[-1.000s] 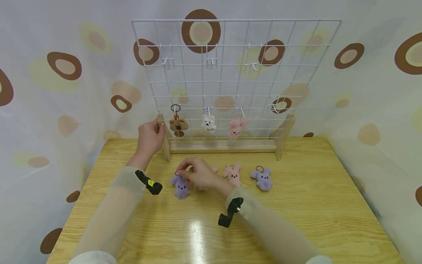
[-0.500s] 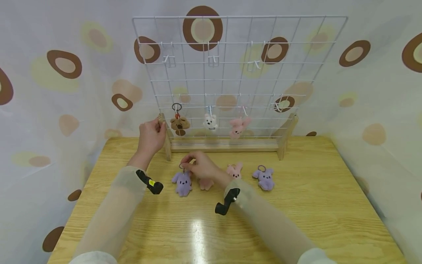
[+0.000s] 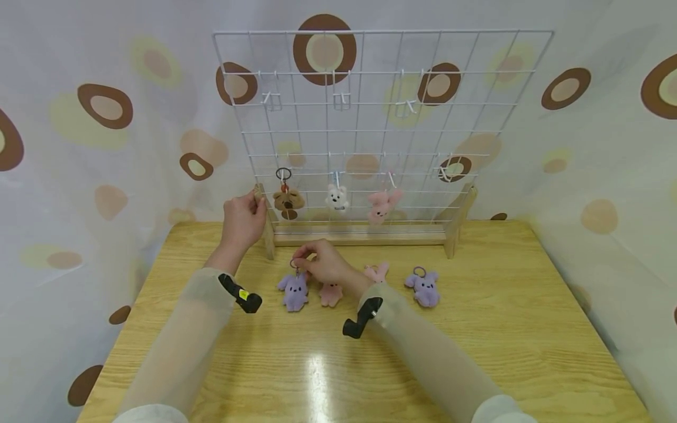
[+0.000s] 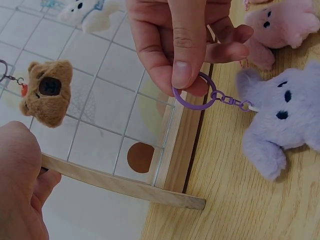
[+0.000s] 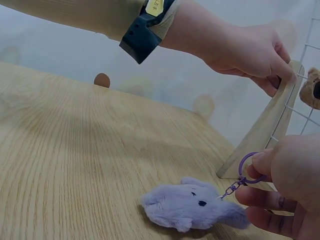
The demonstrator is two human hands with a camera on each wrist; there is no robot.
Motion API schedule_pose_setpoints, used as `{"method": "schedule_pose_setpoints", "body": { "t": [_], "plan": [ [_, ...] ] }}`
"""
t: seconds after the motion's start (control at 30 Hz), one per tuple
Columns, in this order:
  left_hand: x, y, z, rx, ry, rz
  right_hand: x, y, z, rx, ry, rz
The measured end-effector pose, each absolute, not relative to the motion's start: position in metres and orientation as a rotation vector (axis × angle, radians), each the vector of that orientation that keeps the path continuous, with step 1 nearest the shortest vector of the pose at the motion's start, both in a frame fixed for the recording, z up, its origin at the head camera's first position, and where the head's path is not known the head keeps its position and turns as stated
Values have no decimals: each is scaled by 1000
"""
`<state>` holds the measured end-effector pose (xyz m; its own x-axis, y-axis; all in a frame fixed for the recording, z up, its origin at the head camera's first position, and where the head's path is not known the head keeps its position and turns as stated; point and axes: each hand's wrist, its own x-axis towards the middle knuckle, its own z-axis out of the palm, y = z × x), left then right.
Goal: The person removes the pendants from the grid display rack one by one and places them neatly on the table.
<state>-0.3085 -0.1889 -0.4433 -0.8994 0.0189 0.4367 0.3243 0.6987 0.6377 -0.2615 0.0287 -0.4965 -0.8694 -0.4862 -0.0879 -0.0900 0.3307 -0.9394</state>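
Observation:
My right hand (image 3: 325,262) pinches the purple ring (image 4: 202,104) of a plush keychain between thumb and forefinger. From its short chain hangs a lilac long-eared plush (image 3: 294,292), low over the table in front of the rack. With my left hand (image 3: 242,218) I grip the top of the wooden left leg (image 5: 280,110) of a white wire grid rack (image 3: 359,130). Hooked on the grid beside that hand are a brown bear plush (image 3: 288,200), a white plush (image 3: 337,198) and a pink plush (image 3: 382,207).
On the table (image 3: 476,329), a pink plush (image 3: 331,295) lies partly behind my right hand, and another pink plush (image 3: 377,274) is partly covered by the forearm. A second lilac plush (image 3: 425,288) lies further right. A bare hook (image 3: 444,174) sits low on the grid, with several more higher up.
My right hand has lifted the ring slightly up and toward the rack, and the lilac plush has come along with it, now hanging more upright. My left hand stays on the rack leg.

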Motion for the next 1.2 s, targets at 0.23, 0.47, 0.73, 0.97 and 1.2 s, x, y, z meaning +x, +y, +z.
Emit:
{"method": "schedule_pose_setpoints", "body": {
  "t": [0.23,0.47,0.73,0.97,1.2],
  "plan": [
    [-308,-189,-443,-253,-2516,-1059,-264,29,-498,-495,2238,-1565],
    [-308,-188,-443,-229,-2537,-1071,-263,31,-497,-437,2214,-1567],
    [-308,-189,-443,-227,-2543,-1083,-258,38,-486,-436,2187,-1594],
    [-308,-188,-443,-223,-2545,-1107,-254,48,-473,-491,2167,-1591],
    [-307,-188,-442,-226,-2537,-1105,-255,69,-459,-584,2270,-1571]
  ]
}}
